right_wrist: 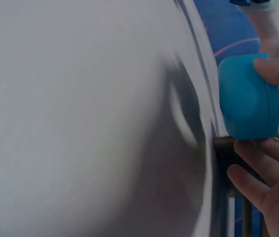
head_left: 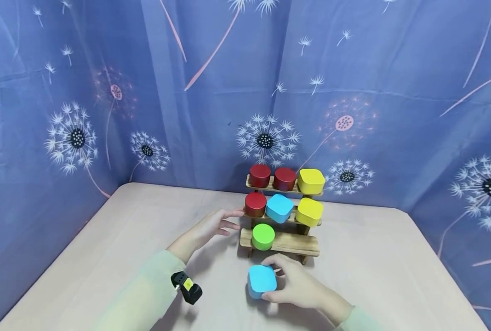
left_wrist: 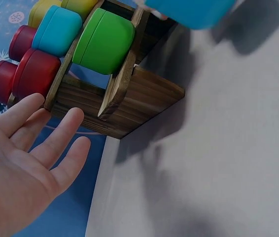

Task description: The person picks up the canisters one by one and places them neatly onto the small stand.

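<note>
The right hand [head_left: 297,285] has its fingers curled round a blue block [head_left: 262,279], just in front of the wooden rack [head_left: 287,243] on the table [head_left: 386,276]. It looks light, rigid and smooth; gripping its flat sides seems safest. The left hand [head_left: 210,226] hovers open beside the rack.

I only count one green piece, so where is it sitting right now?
In the head view the green block sits at the left end of the wooden rack's lowest step, just below the red block.
</note>
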A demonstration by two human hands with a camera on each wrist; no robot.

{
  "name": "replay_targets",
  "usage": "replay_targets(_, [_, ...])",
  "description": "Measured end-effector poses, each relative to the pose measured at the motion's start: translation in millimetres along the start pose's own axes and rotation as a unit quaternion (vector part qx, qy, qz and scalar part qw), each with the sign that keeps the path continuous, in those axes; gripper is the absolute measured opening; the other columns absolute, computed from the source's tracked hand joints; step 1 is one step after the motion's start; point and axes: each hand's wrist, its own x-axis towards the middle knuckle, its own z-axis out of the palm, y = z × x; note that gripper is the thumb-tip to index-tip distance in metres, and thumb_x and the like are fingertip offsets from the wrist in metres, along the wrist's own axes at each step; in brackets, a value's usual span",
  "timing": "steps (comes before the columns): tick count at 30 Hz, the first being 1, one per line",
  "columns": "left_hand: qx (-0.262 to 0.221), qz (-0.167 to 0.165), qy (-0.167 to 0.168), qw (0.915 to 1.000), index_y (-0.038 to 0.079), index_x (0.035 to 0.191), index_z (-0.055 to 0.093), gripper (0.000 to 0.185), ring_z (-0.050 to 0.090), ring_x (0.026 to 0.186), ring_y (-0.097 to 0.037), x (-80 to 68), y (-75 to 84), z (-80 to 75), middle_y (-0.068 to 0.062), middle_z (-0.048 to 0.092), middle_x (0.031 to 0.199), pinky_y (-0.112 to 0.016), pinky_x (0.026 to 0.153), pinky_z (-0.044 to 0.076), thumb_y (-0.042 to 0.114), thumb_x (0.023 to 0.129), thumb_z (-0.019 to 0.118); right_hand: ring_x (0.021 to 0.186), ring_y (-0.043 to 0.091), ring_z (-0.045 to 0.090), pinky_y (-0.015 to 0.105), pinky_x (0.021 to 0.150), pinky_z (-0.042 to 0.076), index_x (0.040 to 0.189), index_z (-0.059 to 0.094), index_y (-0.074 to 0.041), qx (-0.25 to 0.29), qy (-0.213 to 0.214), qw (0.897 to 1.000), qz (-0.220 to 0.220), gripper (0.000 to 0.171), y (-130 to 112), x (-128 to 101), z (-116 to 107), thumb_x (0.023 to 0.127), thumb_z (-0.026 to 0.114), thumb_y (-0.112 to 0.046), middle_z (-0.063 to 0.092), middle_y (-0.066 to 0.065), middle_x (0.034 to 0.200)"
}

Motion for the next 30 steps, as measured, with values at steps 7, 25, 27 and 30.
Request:
replay_targets(7, [-0.007, 0.005, 0.002, 1.0000, 0.006, 0.137, 0.050, 0.052, 0.057, 0.118, -0.033, 6.5, 3.7, 5.3, -0.008, 0.038, 0.150, -0.050, 0.099, 0.042, 0.029, 0.097, 0.027, 0.094, 0.007, 0.059, 0.027, 0.080, 0.052, 0.120, 0.057, -0.011, -0.003, 0.048, 0.999, -0.002, 0.056, 10, -16, -19, 0.074, 0.079, -0.035, 0.063, -0.005, 0.111])
replay_targets(25, [-0.008, 0.012, -0.006, 0.9999, 0.001, 0.137, 0.048, 0.052, 0.057, 0.117, -0.033, -3.0, -4.7, 2.5, -0.012, 0.035, 0.151, -0.052, 0.099, 0.041, 0.028, 0.097, 0.027, 0.077, 0.003, 0.059, 0.032, 0.069, 0.054, 0.114, 0.059, -0.009, -0.049, 0.194, 0.979, -0.031, 0.051, 31, -27, -39, 0.070, 0.083, -0.021, 0.067, -0.002, 0.094])
replay_targets(27, [-0.010, 0.009, -0.002, 0.9999, 0.001, 0.137, 0.048, 0.052, 0.058, 0.117, -0.032, -3.3, -3.4, 2.5, -0.013, 0.036, 0.150, -0.051, 0.099, 0.042, 0.028, 0.097, 0.027, 0.075, 0.004, 0.060, 0.032, 0.068, 0.055, 0.116, 0.059, -0.009, -0.053, 0.205, 0.977, -0.019, 0.052, 32, -23, -42, 0.070, 0.083, -0.020, 0.068, 0.000, 0.094])
replay_targets(30, [-0.010, 0.007, 0.001, 0.9999, 0.001, 0.137, 0.048, 0.052, 0.058, 0.116, -0.031, -4.2, -1.1, 1.6, -0.015, 0.038, 0.149, -0.049, 0.098, 0.043, 0.027, 0.096, 0.028, 0.074, 0.006, 0.061, 0.028, 0.066, 0.054, 0.117, 0.059, -0.008, -0.058, 0.213, 0.975, -0.005, 0.052, 33, -18, -45, 0.072, 0.082, -0.020, 0.069, 0.003, 0.097])
